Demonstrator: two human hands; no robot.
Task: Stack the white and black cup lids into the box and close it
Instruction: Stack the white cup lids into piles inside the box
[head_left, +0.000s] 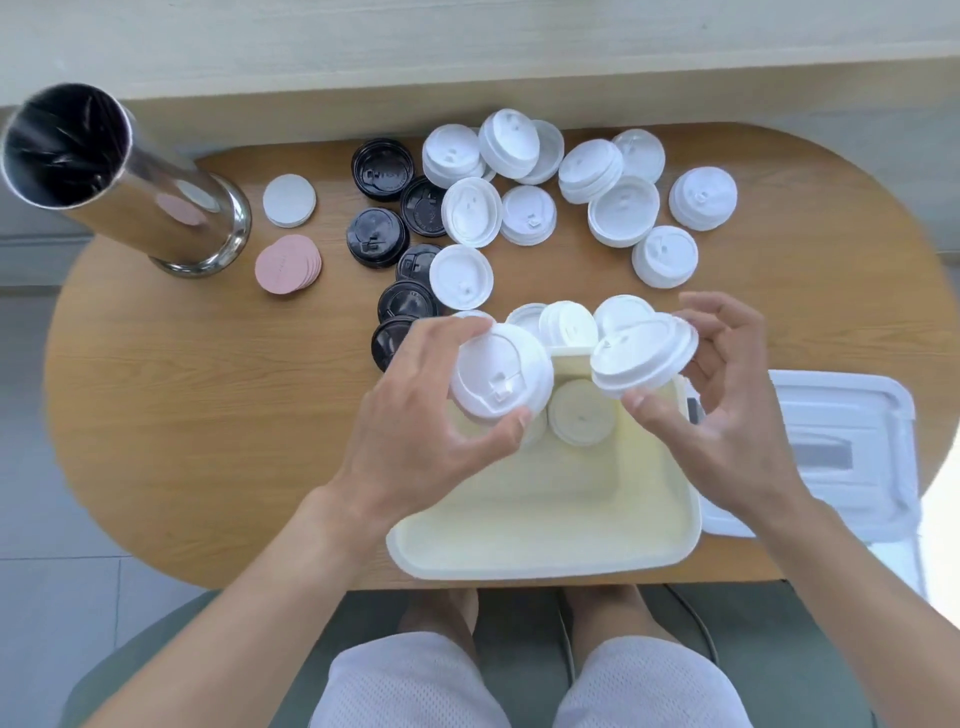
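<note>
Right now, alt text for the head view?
Left hand and right hand each hold white lids over an open cream box. More white lids and black lids lie on the wooden table; the box's cover sits right.

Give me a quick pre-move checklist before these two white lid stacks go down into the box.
1. Left hand grips its white lid stack: ok.
2. Right hand grips the other white lid stack: ok.
3. Cream box open, with bare floor at its near end: ok.
4. Lids already in the box sit under the held stacks; whether they lie flat and nested: cannot tell.
5. Box cover lies off to the right, out of the way: ok.
6. Black lids not yet packed, on the table: not ok.
</note>
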